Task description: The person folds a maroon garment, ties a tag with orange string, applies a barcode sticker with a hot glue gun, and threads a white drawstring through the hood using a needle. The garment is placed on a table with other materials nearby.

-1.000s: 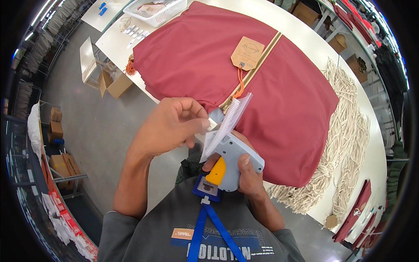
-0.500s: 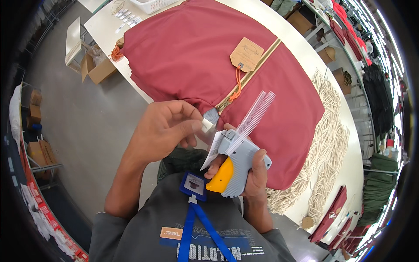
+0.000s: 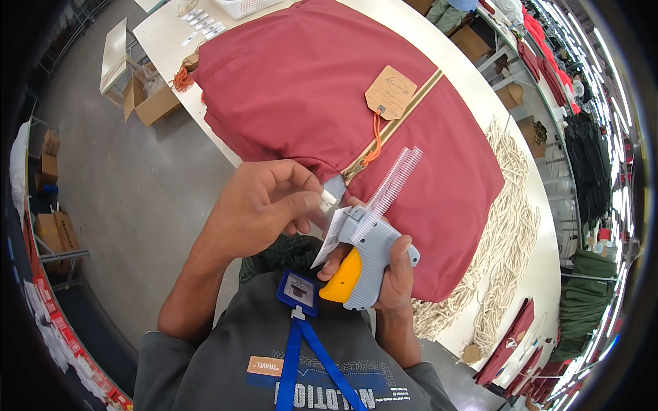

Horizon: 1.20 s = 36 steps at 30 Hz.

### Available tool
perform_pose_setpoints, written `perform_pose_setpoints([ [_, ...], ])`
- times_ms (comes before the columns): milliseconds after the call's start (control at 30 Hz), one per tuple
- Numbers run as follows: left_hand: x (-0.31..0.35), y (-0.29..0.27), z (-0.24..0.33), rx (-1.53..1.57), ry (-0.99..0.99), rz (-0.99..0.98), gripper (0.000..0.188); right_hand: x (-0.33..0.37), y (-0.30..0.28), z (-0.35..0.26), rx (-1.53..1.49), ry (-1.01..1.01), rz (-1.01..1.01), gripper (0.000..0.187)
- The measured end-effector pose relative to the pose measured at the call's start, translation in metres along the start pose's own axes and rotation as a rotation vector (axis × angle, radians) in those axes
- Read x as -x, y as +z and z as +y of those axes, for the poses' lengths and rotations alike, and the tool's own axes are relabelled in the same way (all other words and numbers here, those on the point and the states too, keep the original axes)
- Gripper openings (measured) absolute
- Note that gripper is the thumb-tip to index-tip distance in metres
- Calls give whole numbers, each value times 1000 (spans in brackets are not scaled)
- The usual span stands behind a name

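Note:
My right hand [image 3: 395, 277] grips a grey tagging gun [image 3: 370, 274] with a yellow trigger. From its top rises a comb of clear plastic tag fasteners [image 3: 394, 181]. A white paper tag [image 3: 329, 240] sits at the gun's nose. My left hand [image 3: 267, 205] is closed in a pinch on a small white label [image 3: 328, 199] at the lower edge of a maroon zip garment [image 3: 288, 89], just left of the gun. Beside the label shows a patch of grey lining [image 3: 335, 185]. A brown card hangtag [image 3: 391, 92] on an orange cord lies along the garment's tan zipper [image 3: 404, 109].
The garment covers much of a pale table [image 3: 164, 34]. Bundled cream cords [image 3: 507, 240] lie to the right. Several small white tags [image 3: 203, 24] and a white basket [image 3: 243, 5] are at the far left. An open carton [image 3: 152, 103] stands beyond the table's left edge.
The view has shifted slightly. Both hands keep nearly the same pose, with the label still in my left fingers and the gun still in my right hand.

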<state>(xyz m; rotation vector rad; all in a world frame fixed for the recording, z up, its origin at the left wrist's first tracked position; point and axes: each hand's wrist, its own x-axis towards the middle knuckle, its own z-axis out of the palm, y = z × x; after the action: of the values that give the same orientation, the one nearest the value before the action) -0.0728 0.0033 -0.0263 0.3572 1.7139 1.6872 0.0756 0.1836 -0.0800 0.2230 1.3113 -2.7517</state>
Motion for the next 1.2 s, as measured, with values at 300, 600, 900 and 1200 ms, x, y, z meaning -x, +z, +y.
perform_pose_setpoints([
  [300,1,0,1,-24,-8,2,11,0,0,2,11,0,11,100],
  [600,3,1,4,-34,-8,8,10,1,5,-2,69,-8,9,95],
  [900,12,4,9,-148,85,63,10,1,12,3,92,-36,2,97],
  [1200,25,5,16,-445,274,191,5,-8,13,17,-79,-54,-101,96],
])
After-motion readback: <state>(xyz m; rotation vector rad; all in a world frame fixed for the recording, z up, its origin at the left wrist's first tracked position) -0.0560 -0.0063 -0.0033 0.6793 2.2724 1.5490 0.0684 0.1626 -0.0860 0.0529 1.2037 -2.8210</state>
